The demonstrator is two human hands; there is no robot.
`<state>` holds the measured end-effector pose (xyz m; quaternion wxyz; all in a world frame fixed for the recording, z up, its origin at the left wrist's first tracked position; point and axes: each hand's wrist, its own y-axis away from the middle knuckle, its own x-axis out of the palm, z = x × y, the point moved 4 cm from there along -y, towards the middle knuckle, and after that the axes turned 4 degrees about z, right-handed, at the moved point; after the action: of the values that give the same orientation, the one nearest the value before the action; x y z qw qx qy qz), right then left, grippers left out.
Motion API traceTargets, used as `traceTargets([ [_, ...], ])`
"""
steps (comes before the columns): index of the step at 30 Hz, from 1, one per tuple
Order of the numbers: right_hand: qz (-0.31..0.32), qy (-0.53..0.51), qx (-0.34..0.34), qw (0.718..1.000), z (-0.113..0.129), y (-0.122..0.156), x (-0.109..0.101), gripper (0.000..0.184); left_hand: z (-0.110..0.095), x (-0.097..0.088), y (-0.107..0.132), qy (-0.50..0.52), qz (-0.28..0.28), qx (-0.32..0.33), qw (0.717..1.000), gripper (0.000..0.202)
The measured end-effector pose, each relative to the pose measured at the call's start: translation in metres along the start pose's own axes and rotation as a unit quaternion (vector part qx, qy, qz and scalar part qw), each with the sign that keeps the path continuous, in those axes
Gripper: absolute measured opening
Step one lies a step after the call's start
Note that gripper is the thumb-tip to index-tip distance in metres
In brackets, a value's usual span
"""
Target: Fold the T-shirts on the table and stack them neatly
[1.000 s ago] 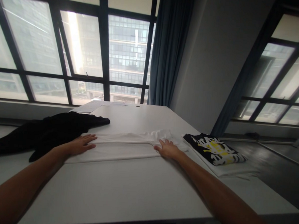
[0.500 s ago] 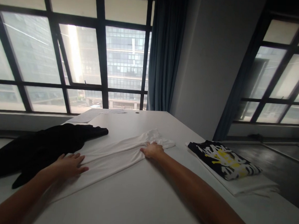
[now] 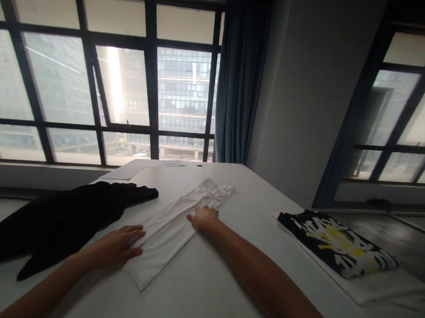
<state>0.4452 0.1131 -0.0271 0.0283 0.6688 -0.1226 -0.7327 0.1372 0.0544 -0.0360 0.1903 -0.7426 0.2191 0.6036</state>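
Observation:
A white garment point(image 3: 174, 231) lies on the white table as a long narrow strip, slanting from near left to far right. Its far end is bunched and wrinkled, while the near end lies flatter. My left hand point(image 3: 121, 242) rests at the strip's left edge near the close end, fingers stretched out and thumb apart. On the right edge, farther along, my right hand point(image 3: 204, 218) lies over the cloth with its fingers and thumb spread. What is under its palm is hidden.
A black garment point(image 3: 75, 218) is spread loosely at the left. At the right, a folded black shirt with white and yellow print point(image 3: 340, 243) sits on folded white cloth point(image 3: 373, 289). Papers point(image 3: 125, 169) lie at the table's far left corner, near the windows.
The white garment's near end has come around to the right, so the strip looks shorter and steeper. My left hand has moved right with it. My right hand has shifted slightly left.

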Motion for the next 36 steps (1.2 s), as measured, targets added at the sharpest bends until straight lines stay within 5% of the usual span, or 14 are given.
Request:
traceTargets([
  [4,-0.037,0.017,-0.068,0.997,-0.019,-0.007,-0.008,0.073,-0.025,-0.008,0.001,0.033,0.002,0.032,0.999,0.057],
  [8,-0.116,0.077,-0.021,0.99,-0.038,0.0,-0.019,0.057,-0.076,-0.016,0.007,0.078,0.026,0.123,0.989,0.048],
  [13,-0.123,0.099,-0.085,0.984,-0.04,0.041,-0.006,0.042,-0.128,-0.014,0.015,0.116,0.052,0.218,0.968,0.039],
  [19,-0.136,0.127,-0.069,0.98,-0.083,0.093,-0.009,0.034,-0.172,-0.015,0.01,0.16,0.075,0.309,0.934,0.034],
  [23,-0.129,0.064,-0.11,0.983,-0.105,0.122,-0.018,0.03,-0.173,-0.015,-0.006,0.123,0.035,0.311,0.942,0.028],
  [28,-0.004,-0.054,-0.222,0.974,-0.112,0.148,-0.01,0.033,-0.155,-0.003,-0.011,0.077,0.02,0.281,0.957,0.026],
  [36,-0.017,0.036,-0.146,0.988,-0.128,0.174,-0.02,0.042,-0.165,-0.001,0.011,0.044,0.01,0.308,0.95,0.027],
])
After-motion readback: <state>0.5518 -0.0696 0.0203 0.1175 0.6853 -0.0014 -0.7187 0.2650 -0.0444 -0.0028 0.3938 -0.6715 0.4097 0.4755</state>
